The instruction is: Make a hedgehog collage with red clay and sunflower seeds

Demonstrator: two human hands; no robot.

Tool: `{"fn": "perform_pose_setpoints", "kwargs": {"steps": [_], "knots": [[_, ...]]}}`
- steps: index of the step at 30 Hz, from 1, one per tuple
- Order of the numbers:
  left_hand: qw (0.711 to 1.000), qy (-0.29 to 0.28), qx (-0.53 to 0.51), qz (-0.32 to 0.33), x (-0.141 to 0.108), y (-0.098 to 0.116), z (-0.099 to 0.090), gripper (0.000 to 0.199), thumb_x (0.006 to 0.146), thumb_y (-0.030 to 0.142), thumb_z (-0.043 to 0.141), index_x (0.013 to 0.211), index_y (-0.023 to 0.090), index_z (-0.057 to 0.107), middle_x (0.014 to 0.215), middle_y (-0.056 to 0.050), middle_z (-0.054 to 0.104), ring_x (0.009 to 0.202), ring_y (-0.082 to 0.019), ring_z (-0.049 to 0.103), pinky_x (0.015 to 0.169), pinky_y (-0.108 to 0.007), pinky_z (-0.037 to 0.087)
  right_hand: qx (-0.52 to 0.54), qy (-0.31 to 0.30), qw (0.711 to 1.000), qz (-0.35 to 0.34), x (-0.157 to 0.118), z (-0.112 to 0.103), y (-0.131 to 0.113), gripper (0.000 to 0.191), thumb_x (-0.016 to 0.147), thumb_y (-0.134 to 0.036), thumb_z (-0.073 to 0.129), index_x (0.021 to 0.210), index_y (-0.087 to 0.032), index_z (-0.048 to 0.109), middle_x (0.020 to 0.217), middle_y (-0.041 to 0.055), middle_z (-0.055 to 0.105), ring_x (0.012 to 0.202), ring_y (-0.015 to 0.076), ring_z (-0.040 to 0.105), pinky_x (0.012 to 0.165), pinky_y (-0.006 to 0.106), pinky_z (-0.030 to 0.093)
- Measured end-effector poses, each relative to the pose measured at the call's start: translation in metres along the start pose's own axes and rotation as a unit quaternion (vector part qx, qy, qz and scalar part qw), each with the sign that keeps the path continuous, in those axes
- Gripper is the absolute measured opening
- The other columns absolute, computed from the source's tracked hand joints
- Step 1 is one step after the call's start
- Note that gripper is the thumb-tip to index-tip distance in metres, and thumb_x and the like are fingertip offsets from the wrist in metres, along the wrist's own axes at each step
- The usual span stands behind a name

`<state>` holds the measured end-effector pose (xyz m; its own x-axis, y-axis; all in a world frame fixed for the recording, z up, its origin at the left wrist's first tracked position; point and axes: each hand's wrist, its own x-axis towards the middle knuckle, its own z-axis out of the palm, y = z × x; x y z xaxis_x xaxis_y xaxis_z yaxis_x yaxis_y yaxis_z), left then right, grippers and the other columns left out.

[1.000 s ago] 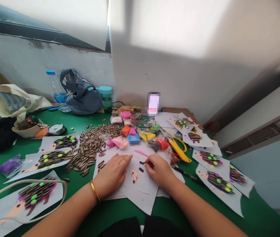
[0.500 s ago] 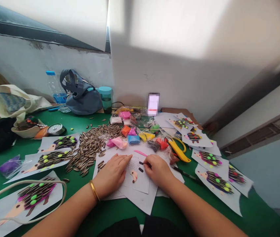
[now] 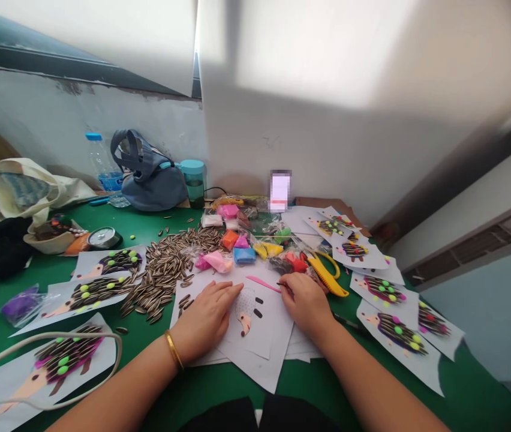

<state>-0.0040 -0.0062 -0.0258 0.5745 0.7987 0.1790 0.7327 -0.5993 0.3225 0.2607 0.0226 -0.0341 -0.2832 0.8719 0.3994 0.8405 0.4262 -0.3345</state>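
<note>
Green table is spreading under everything; blue-grey bag is standing at the back, by the wall; sunflower-seed pile is lying beyond the left hand, which is resting palm down, fingers stretched out and held close together, over the left part of the hedgehog sheet; that sheet is lying on other papers between both hands, its dotted body bearing a peach face and two dark ovals; right hand is hovering or resting at the sheet's right, can't tell which, fingers curled narrow, thumb and forefinger pinching a dark sliver, too small to identify; seed-covered hedgehog pictures are lying on both sides; yellow tool is lying beyond the right hand; bagged clay lumps, blue one included, are sitting behind the papers; pink stick is lying just beyond the sheet, its right end near the right fingertips.
</note>
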Motion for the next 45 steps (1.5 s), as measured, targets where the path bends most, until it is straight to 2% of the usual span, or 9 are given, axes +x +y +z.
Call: {"fn": "perform_pose_setpoints", "kwargs": {"steps": [4, 7, 10, 15, 20, 27, 34, 39, 45], "knots": [[1.0, -0.006, -0.006, 0.008, -0.001, 0.0, -0.001, 0.065, 0.08, 0.001, 0.041, 0.141, 0.022, 0.039, 0.138, -0.008, 0.053, 0.132, -0.024, 0.043, 0.113, -0.051, 0.03, -0.055, -0.031, 0.998, 0.011, 0.0, -0.001, 0.0, 0.016, 0.087, -0.013, 0.051, 0.09, -0.019, 0.066, 0.088, 0.0069, 0.064, 0.088, 0.0211, 0.057, 0.081, 0.032, 0.042], [1.0, -0.012, -0.001, 0.012, -0.001, -0.002, 0.0, 0.064, 0.082, 0.0, 0.039, 0.141, 0.024, 0.039, 0.138, -0.007, 0.054, 0.133, -0.024, 0.042, 0.113, -0.053, 0.03, -0.071, -0.029, 0.997, 0.012, 0.0, -0.003, -0.002, 0.018, 0.087, -0.012, 0.052, 0.092, -0.019, 0.067, 0.091, 0.0075, 0.063, 0.089, 0.0213, 0.055, 0.08, 0.032, 0.041], [1.0, 0.008, 0.004, 0.015, 0.0, -0.005, 0.003, 0.059, 0.085, 0.002, 0.038, 0.14, 0.023, 0.041, 0.137, -0.007, 0.055, 0.132, -0.023, 0.042, 0.11, -0.049, 0.035, -0.065, -0.022, 0.998, 0.001, 0.0, -0.007, -0.006, 0.017, 0.088, -0.014, 0.053, 0.093, -0.02, 0.068, 0.091, 0.0076, 0.062, 0.088, 0.0212, 0.053, 0.079, 0.032, 0.04], [0.998, 0.061, 0.006, -0.017, 0.003, -0.006, -0.001, 0.045, 0.088, 0.008, 0.042, 0.131, 0.021, 0.051, 0.118, -0.008, 0.065, 0.114, -0.023, 0.055, 0.098, -0.043, 0.045, -0.063, -0.062, 0.995, -0.043, -0.001, -0.007, -0.01, 0.014, 0.09, -0.023, 0.057, 0.086, -0.02, 0.07, 0.085, 0.0059, 0.062, 0.084, 0.0201, 0.053, 0.076, 0.031, 0.037], [0.999, 0.04, -0.021, -0.029, 0.003, -0.002, -0.01, 0.04, 0.084, 0.015, 0.053, 0.123, 0.022, 0.057, 0.103, -0.007, 0.067, 0.101, -0.024, 0.057, 0.089, -0.04, 0.046, -0.097, -0.082, 0.991, -0.047, -0.002, -0.004, -0.009, 0.016, 0.09, -0.021, 0.055, 0.085, -0.019, 0.07, 0.077, 0.0056, 0.062, 0.078, 0.0188, 0.054, 0.069, 0.03, 0.034], [0.999, 0.022, -0.021, -0.026, 0.002, -0.003, -0.006, 0.046, 0.083, 0.012, 0.053, 0.127, 0.025, 0.055, 0.114, -0.006, 0.067, 0.11, -0.024, 0.056, 0.094, -0.041, 0.044, -0.126, -0.082, 0.987, -0.058, -0.005, -0.005, -0.012, 0.014, 0.084, -0.016, 0.056, 0.073, -0.018, 0.065, 0.072, 0.0054, 0.058, 0.07, 0.0175, 0.052, 0.061, 0.03, 0.029], [1.0, 0.015, -0.005, -0.014, 0.003, -0.006, -0.001, 0.049, 0.085, 0.008, 0.046, 0.129, 0.028, 0.054, 0.124, -0.006, 0.064, 0.12, -0.023, 0.053, 0.1, -0.042, 0.041, -0.126, -0.079, 0.987, -0.057, -0.01, -0.007, -0.017, 0.01, 0.077, -0.012, 0.056, 0.07, -0.018, 0.061, 0.071, 0.0047, 0.058, 0.067, 0.0174, 0.051, 0.061, 0.031, 0.029], [1.0, 0.0, 0.006, -0.013, 0.006, -0.005, -0.004, 0.052, 0.085, 0.005, 0.044, 0.131, 0.028, 0.053, 0.128, -0.007, 0.062, 0.124, -0.023, 0.051, 0.101, -0.043, 0.04, -0.113, -0.076, 0.989, -0.061, -0.009, -0.009, -0.019, 0.012, 0.085, -0.013, 0.053, 0.078, -0.018, 0.062, 0.077, 0.0058, 0.06, 0.074, 0.0194, 0.053, 0.067, 0.031, 0.033], [1.0, 0.0, 0.004, -0.003, 0.009, -0.004, -0.005, 0.055, 0.083, 0.003, 0.043, 0.132, 0.028, 0.053, 0.128, -0.006, 0.062, 0.125, -0.023, 0.051, 0.102, -0.043, 0.04, 0.016, -0.086, 0.991, -0.105, -0.009, -0.013, -0.024, 0.016, 0.091, -0.013, 0.048, 0.093, -0.019, 0.063, 0.09, 0.0055, 0.066, 0.091, 0.0203, 0.056, 0.08, 0.03, 0.038]]}}
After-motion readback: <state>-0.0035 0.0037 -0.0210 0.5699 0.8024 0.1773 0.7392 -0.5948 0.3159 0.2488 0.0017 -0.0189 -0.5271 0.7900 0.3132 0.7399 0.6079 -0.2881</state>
